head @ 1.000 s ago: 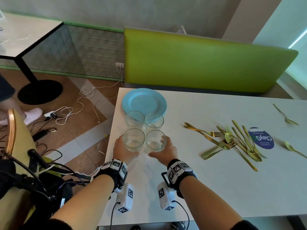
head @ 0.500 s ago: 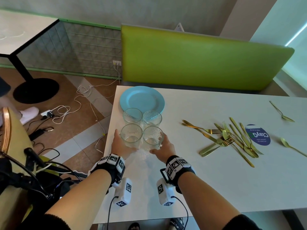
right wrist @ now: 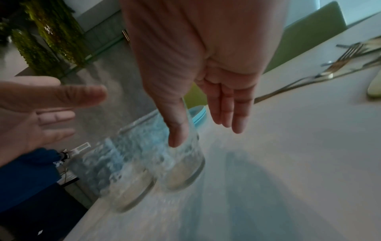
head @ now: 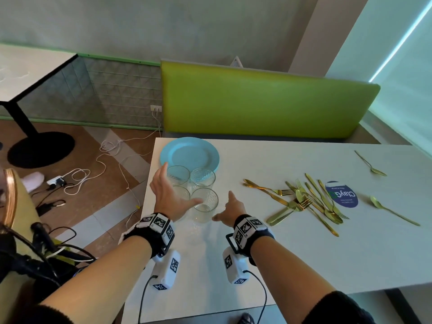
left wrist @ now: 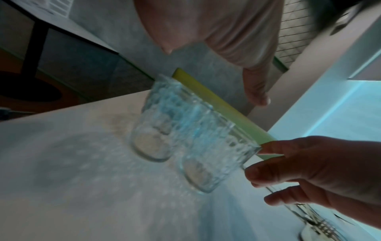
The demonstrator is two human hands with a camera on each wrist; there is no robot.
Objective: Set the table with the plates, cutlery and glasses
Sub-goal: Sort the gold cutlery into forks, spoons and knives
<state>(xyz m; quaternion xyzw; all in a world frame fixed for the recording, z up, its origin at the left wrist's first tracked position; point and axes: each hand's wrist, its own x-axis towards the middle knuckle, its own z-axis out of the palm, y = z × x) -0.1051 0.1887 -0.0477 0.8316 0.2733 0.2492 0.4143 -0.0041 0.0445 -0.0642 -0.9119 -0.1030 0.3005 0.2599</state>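
Note:
Four clear glasses stand in a square near the table's left edge; the front right glass [head: 205,200] and the back pair [head: 189,177] show fully. My left hand [head: 170,193] hovers open over the front left glass [head: 180,192], fingers straight and thumb toward the right one. My right hand [head: 228,208] is open just right of the front right glass, fingers spread; I cannot tell whether it touches. In the left wrist view two glasses [left wrist: 185,140] stand below my left hand [left wrist: 222,48]. A blue plate [head: 189,153] lies behind the glasses. Gold cutlery [head: 304,203] is heaped to the right.
Two loose gold spoons [head: 371,164] [head: 392,212] lie at the far right beside a round blue sticker [head: 342,194]. A green bench back [head: 264,101] runs behind the white table [head: 257,249]. Cables and a power strip [head: 57,181] lie on the floor to the left.
Both hands gripped the two front glasses; now both have let go and spread open. The left hand rose over the glasses, the right drew off to the right.

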